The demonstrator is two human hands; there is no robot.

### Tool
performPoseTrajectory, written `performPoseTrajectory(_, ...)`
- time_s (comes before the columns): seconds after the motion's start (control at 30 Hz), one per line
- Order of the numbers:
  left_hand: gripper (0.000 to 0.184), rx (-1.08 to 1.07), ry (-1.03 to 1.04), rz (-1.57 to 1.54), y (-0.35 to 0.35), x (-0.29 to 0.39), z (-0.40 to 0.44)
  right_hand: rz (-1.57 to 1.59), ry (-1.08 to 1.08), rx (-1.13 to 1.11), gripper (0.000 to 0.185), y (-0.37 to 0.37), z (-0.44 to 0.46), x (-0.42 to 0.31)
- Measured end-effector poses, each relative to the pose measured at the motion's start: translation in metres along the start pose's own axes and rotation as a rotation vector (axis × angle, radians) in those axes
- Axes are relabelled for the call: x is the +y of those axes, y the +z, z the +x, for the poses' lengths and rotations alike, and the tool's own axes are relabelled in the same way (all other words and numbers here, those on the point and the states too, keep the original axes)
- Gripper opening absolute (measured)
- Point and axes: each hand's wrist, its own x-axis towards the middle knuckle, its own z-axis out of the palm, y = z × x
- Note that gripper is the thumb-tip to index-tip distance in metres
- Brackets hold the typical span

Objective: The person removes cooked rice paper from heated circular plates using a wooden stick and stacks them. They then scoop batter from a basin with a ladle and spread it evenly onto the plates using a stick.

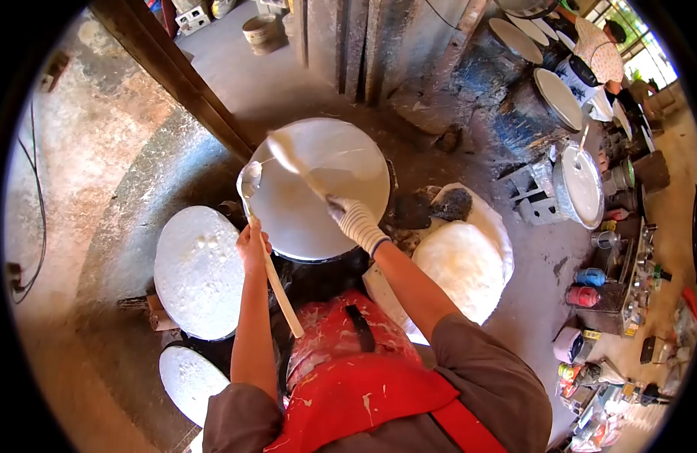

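My bare left hand is closed round the wooden handle of a ladle. The ladle's whitish metal head sits at the left rim of a large round griddle. My right hand, in a striped knit glove, grips a wooden-handled tool with a pale, motion-smeared head above the griddle; its exact kind I cannot make out. The griddle's surface is pale grey and smooth, with a shinier patch toward the right. Beside it on the right lies a stack of thin, white, round sheets.
White-crusted round surfaces stand at left. A wooden post slants behind the griddle. A basin of white liquid stands at right near cinder blocks. Another person is at far upper right; jars and bottles line the right.
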Motion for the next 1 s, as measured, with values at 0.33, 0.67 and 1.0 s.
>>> performPoseTrajectory(0.33,0.027,0.046,-0.101,-0.043,-0.021,-0.003,-0.032,-0.175,-0.013,0.053,0.026,-0.076,0.06,0.027)
performPoseTrajectory(0.67,0.04,0.018,-0.174,-0.066,-0.041,-0.01,-0.059,-0.165,-0.213,-0.171,0.026,-0.082,0.026,0.032)
performPoseTrajectory(1.0,0.04,0.076,-0.255,-0.19,-0.055,-0.012,-0.089,-0.262,-0.202,-0.534,0.027,-0.076,0.032,0.02)
